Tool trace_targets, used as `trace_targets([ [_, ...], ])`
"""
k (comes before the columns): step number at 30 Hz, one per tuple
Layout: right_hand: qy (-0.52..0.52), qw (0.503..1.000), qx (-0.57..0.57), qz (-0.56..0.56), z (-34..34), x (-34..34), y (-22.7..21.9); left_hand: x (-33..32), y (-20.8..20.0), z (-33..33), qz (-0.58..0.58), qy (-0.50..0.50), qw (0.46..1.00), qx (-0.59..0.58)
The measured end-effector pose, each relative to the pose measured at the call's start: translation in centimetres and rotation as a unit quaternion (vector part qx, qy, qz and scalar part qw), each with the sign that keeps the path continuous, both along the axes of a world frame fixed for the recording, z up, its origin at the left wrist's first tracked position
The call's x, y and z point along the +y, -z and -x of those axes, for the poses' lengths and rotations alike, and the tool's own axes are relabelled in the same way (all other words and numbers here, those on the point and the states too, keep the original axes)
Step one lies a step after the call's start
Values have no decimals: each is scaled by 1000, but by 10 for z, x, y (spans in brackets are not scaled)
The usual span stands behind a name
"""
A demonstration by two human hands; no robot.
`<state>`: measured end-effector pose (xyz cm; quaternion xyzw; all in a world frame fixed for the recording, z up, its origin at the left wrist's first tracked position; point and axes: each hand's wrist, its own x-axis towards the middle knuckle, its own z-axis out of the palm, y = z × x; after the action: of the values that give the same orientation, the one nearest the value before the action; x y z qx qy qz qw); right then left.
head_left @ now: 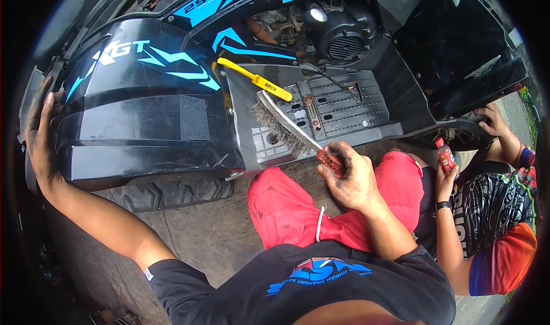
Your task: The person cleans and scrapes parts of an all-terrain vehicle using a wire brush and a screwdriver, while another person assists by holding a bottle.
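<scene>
A wire brush with a curved pale back and grey, splayed bristles is in my right hand. My fingers wrap round its red handle, and the bristles hang over the footwell of a black quad bike. Far to the left, my left hand lies against the outer edge of the front fender, its fingers stretched out. A long yellow tool rests across the inner edge of the footwell, beyond the brush. Which kind of tool it is, I cannot tell.
The engine shows behind the footwell, with a pedal in front. Below the fender is a knobbly tyre. At right a co-worker sits close by, one hand holding a small red-capped bottle, the other near the rear wheel.
</scene>
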<state>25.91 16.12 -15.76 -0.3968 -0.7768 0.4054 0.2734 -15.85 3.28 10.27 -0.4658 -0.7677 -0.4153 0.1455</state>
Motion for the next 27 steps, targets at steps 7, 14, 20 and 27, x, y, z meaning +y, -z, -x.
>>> trace_targets([
  [7,-7,999,-15,30,-1,1,-2,-2,1,-1,-5,-12,1000,-11],
  [14,-9,999,-13,27,-2,0,-2,-7,3,13,3,-34,999,-20],
  [20,-14,1000,-10,19,-2,-1,-3,-3,4,-4,-12,-37,994,-99],
  [27,-21,999,-4,34,14,-6,6,-12,10,13,23,-38,998,-55],
])
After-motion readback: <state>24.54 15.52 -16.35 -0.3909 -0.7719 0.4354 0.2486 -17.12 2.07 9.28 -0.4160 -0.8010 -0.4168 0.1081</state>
